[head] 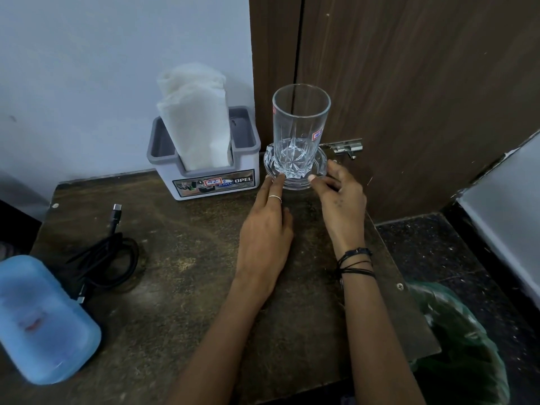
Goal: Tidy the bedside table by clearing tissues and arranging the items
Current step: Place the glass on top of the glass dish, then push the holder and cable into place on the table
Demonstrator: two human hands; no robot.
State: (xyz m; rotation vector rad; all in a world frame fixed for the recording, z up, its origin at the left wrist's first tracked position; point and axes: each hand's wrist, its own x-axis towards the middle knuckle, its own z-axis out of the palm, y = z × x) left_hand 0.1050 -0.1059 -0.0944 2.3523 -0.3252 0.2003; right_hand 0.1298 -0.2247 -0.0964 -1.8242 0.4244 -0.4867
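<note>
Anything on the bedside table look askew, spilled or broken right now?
Nothing spilled or broken. The glass stands upright and empty on its clear dish, with both the left hand and right hand at the dish's rim. The only untidy item is the black cable, loosely bunched at the table's left.

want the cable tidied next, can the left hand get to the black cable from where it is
Probably yes. The left hand lies open with fingertips at the glass saucer, and only bare table top lies between it and the coiled black cable to its left.
</note>
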